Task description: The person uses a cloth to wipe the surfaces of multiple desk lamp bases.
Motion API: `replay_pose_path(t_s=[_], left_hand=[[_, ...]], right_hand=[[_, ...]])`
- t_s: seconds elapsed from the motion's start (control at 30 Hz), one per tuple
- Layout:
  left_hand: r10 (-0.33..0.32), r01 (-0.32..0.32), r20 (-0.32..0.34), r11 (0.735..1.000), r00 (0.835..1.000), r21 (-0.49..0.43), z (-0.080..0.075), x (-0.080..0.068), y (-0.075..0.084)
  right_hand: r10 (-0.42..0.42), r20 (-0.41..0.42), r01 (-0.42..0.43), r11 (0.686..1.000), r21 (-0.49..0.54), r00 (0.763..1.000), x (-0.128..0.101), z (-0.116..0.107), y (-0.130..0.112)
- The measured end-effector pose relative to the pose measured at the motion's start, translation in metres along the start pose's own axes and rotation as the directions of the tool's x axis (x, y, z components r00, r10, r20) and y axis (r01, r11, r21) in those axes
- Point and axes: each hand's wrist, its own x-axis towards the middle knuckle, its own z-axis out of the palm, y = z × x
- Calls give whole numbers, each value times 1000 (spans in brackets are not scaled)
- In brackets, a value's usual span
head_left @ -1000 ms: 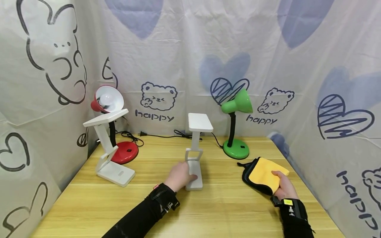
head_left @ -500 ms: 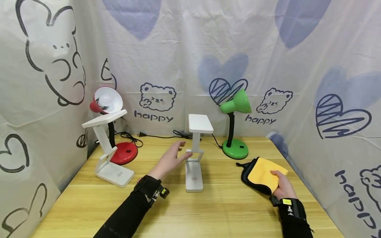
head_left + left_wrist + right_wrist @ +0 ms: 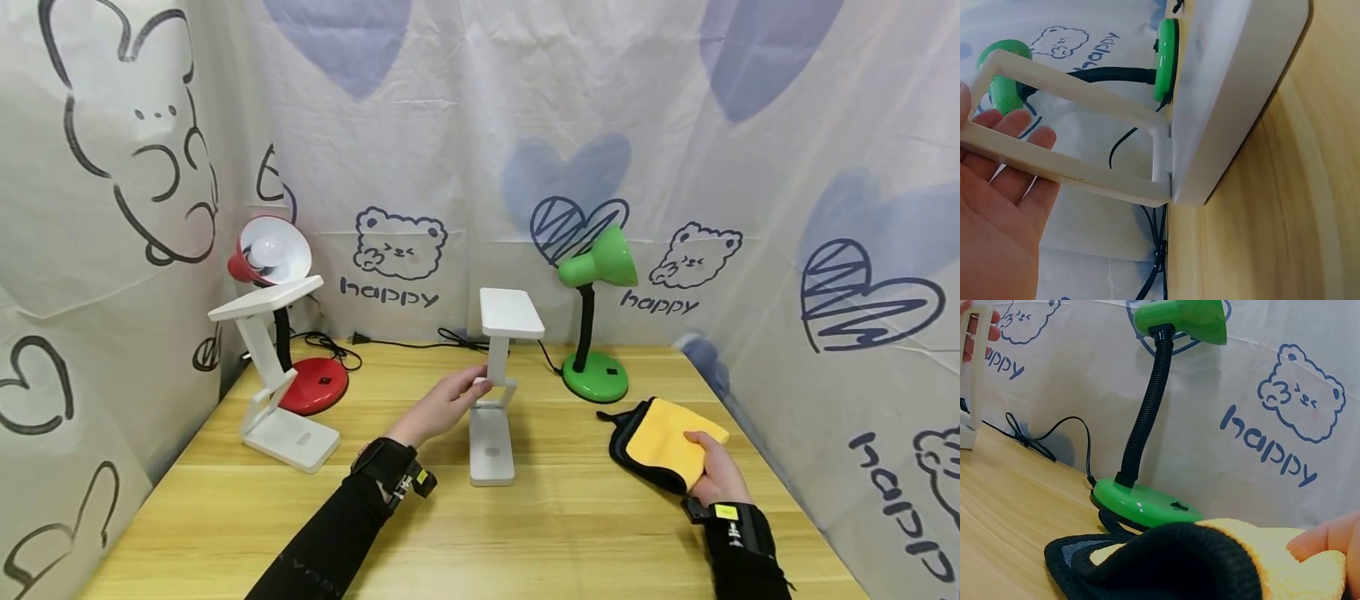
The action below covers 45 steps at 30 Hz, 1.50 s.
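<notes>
A white folding desk lamp [image 3: 491, 442] stands upright mid-table, its flat head above a hinged frame. My left hand [image 3: 438, 407] grips the frame of this lamp from the left. Seen from the left wrist, the fingers [image 3: 1010, 178] pass behind the frame bars, with the thumb at the left edge of the view. Over on the right, my right hand [image 3: 722, 475] holds a folded yellow and black cloth [image 3: 667, 442], thumb on its yellow side. In the right wrist view the cloth's black edge curls up in front of the green lamp base.
A green gooseneck lamp [image 3: 595, 377] stands at the back right. Toward the left are a second white folding lamp [image 3: 292, 437] and a red gooseneck lamp [image 3: 318, 383] behind it. Black cords [image 3: 408, 342] run along the table's back edge, against a printed curtain [image 3: 420, 150].
My left hand lets go of the white lamp's base, rises, and takes hold of its frame. The lamp has shifted slightly right. My right hand keeps its place with the cloth.
</notes>
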Motion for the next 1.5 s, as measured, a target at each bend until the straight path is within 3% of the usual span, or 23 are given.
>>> replay_pose_path(t_s=[0.17,0.27,0.37,0.47,0.57,0.63,0.7,0.77,0.9,1.0,1.1,1.23,1.4,1.5], left_hand=[[0,0,-6,999,1000,-40,1,0,-4],[1,-2,-6,998,1000,-67,2,2,-5],[6,-7,-11,997,1000,-82,3,2,-6],[11,-12,-10,995,1000,-100,3,3,-6],[9,-8,1,993,1000,-115,4,3,-7],[3,-2,7,992,1000,-125,4,3,-7],[-2,4,11,992,1000,-127,3,3,-6],[2,-1,14,992,1000,-127,3,4,-6],[14,-12,17,993,1000,-117,3,4,-6],[18,-16,18,994,1000,-112,3,4,-7],[14,-12,19,994,1000,-111,3,4,-9],[10,-6,26,992,1000,-124,2,3,-11],[11,-6,37,991,999,-135,0,3,-12],[17,-12,38,991,999,-135,0,2,-11]], right_hand=[[-26,16,26,999,32,1000,-3,8,-1],[-143,48,145,989,-40,989,-9,23,-1],[-318,71,326,924,-200,945,-15,47,2],[-456,99,455,799,-393,885,-18,74,12],[-559,155,527,602,-599,815,-15,100,28],[-589,216,539,452,-711,779,-11,113,40],[-590,289,550,325,-770,754,-6,125,54],[-562,356,552,226,-802,747,-3,135,68],[-459,460,559,102,-823,760,-4,151,98],[-345,557,593,-3,-805,755,-12,160,119],[-223,666,657,-123,-743,712,-20,168,134],[-67,752,722,-237,-650,655,-33,175,146],[99,774,738,-396,-546,625,-48,180,154],[143,776,733,-469,-493,614,-52,183,158]])
